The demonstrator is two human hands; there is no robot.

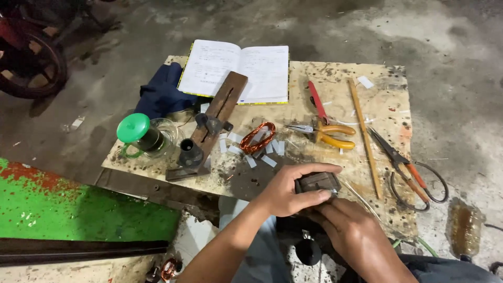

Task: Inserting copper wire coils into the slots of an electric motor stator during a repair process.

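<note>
Both hands work a small dark metal block point(317, 182) at the near edge of the surface point(387, 105).

The left hand point(285, 193) has its fingers point(314, 170) wrapped over the block, thumb under it, gripping it; the right hand point(351, 230) clasps it from below, fingers curled against its underside. Towards the middle lies a copper wire coil point(257, 137) among white paper strips point(268, 160). Yellow-handled pliers point(327, 134) sit to the right of the coil, scissors point(408, 167) by the right edge, an open notebook point(237, 69) at the far edge, a green-lidded glass cup point(144, 136) at the left edge.
</note>
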